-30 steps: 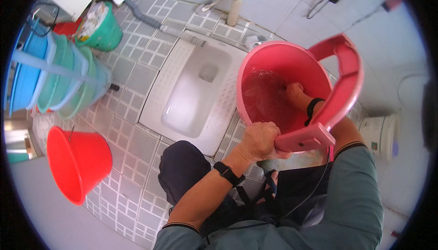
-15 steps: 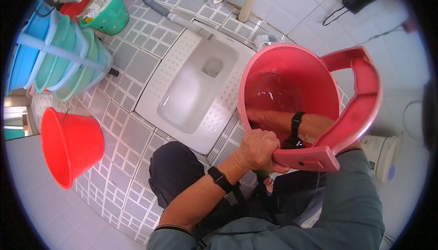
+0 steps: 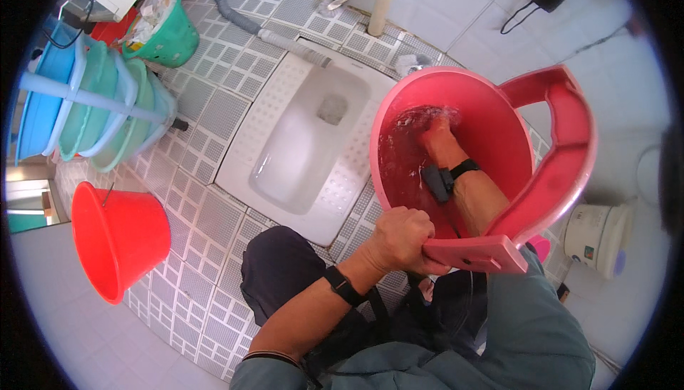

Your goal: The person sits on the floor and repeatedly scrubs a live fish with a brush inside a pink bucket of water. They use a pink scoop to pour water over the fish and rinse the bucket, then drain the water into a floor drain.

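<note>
A large pink-red plastic bucket (image 3: 491, 130) with a broad curved handle (image 3: 578, 133) leans toward me, some water (image 3: 405, 149) in its bottom. My left hand (image 3: 403, 239) is closed round its near rim beside the handle's lower end. Deep inside reaches my right hand (image 3: 440, 133), at the far wall where the water ripples and splashes. Its fingers are in the water and blurred, so whether they hold anything does not show. A black strap with a small dark box (image 3: 438, 182) is on that wrist.
A white squat toilet (image 3: 235, 130) is set in the tiled floor left of the bucket. Farther left are a bright red bucket (image 3: 135, 237), stacked basins (image 3: 85, 112) and a green waste basket (image 3: 178, 41). A white tub (image 3: 588, 237) stands at right; a pipe (image 3: 385, 2) rises behind.
My right hand has moved from the near side of the bucket's inside to its far wall, stirring up the water. My left hand keeps its grip on the rim.
</note>
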Demonstrator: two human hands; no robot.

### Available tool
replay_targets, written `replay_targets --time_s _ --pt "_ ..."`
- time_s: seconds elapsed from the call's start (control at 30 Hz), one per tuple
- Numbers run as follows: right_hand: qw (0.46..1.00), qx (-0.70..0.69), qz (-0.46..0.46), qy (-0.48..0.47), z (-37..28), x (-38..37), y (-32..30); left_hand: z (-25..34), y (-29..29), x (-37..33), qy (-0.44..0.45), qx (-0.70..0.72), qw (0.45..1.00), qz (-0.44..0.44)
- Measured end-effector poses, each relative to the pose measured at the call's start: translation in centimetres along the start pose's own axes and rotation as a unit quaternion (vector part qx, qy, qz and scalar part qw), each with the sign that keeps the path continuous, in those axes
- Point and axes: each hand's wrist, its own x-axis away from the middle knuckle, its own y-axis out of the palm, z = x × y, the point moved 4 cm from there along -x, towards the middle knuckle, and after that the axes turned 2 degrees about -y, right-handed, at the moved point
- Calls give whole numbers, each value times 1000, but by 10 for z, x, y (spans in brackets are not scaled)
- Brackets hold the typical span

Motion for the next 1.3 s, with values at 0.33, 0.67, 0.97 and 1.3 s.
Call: replay_targets --time_s 0.33,0.67,0.97,1.3 --pt "870 -178 -273 370 7 36 3 11 23 -12 24 66 997 19" --pt "861 -252 -337 286 -173 87 -70 18 26 -12 21 40 997 67" --pt "726 -605 64 321 -159 -17 -137 18 24 -12 31 43 997 64" --pt "851 -260 -222 399 -81 14 -5 21 30 -16 34 51 996 70"
